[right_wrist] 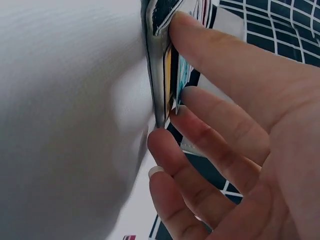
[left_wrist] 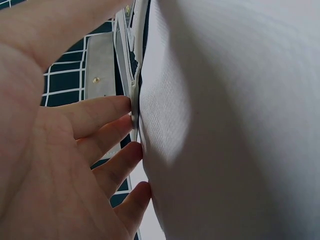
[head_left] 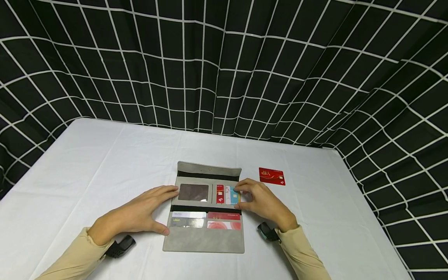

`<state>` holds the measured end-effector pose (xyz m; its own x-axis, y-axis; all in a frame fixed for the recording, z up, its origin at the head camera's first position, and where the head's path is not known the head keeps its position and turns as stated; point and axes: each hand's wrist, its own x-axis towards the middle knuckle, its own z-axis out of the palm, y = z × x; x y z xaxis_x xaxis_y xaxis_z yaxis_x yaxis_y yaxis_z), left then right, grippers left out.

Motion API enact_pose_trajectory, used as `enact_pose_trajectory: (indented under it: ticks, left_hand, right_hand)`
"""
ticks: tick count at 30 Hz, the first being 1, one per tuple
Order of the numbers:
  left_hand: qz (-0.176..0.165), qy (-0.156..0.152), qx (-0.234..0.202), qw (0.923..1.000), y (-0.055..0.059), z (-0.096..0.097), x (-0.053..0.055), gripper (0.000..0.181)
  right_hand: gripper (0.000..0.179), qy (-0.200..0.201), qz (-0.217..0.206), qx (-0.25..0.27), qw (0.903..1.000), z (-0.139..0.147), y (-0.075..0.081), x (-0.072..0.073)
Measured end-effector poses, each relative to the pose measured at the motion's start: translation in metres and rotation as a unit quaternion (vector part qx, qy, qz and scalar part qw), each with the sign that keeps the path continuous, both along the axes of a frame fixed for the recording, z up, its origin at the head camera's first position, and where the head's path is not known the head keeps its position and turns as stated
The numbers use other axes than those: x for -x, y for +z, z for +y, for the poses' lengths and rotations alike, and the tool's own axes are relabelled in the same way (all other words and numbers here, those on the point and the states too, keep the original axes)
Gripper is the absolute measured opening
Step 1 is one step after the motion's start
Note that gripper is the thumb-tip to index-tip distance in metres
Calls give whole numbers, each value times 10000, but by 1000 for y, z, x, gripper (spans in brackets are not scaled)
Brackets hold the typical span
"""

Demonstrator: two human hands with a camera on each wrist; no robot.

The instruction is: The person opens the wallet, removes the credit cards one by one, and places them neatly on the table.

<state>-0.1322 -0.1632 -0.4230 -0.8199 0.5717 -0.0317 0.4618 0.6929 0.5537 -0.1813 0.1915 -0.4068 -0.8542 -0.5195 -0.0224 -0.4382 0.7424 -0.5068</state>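
Here's the grey wallet, spread open on the white-covered desk, midway between its side edges and well short of the far edge! Left hand: fingers and thumb wide apart, tips at the wallet's left edge. Over comes the right hand, its fingers and thumb bent around the blue card in the right-hand pocket; whether they truly pinch it, can't tell! And the red VIP card lies apart, towards the desk's far right corner.
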Motion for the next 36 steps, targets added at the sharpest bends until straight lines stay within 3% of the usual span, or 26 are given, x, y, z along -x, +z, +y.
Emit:
enact_pose_trajectory:
  ticks: [16,36]
  left_hand:
    - [-19,14,-6,10000,0,-1,0,100]
    - [5,4,-39,10000,-1,0,0,99]
  right_hand:
    - [42,108,248,94,9996,5,-2,6]
    - [39,91,-116,395,9991,15,-3,10]
